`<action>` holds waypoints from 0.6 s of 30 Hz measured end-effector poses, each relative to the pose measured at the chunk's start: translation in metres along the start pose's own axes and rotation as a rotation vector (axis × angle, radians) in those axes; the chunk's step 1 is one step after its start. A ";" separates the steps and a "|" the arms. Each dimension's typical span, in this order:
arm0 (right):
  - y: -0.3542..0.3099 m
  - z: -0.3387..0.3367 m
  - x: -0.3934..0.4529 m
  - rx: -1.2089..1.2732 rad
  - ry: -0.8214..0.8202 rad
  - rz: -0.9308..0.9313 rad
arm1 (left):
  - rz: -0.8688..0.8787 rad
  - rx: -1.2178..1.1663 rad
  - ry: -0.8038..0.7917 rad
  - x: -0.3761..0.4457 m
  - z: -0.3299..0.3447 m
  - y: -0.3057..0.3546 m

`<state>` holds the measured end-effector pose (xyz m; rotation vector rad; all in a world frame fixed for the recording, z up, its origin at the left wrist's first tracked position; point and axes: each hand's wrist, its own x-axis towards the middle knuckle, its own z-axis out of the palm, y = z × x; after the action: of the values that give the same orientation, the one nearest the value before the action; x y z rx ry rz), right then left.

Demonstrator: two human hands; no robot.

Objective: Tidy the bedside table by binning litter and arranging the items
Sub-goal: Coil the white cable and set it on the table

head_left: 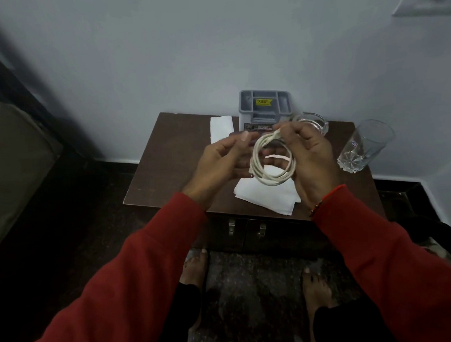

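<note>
The right hand (307,152) pinches one coiled cable (269,178), the half-open left hand (223,160) cradling it; the surface (165,158) holds two napkins (265,196), one tumbler (365,146).

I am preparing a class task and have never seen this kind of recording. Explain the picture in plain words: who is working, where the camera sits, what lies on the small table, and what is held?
There is no machine here: a person works with bare hands. The single picture comes from a wide-angle camera worn on the head, looking down, so you see red sleeves and bare feet. The right hand grips a coiled white cable; the left hand is open beside it. On the brown bedside table lie white paper sheets, a grey organiser tray at the back, a glass bowl and a drinking glass near the right edge.
</note>
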<state>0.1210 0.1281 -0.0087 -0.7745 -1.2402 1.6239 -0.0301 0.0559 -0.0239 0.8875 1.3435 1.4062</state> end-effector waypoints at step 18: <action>0.014 -0.014 0.014 -0.307 0.143 0.052 | 0.078 0.294 0.317 0.031 -0.032 -0.018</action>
<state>0.1241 0.1452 -0.0258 -1.1012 -1.3917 1.4073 -0.0665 0.0747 -0.0492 0.9415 1.8074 1.4762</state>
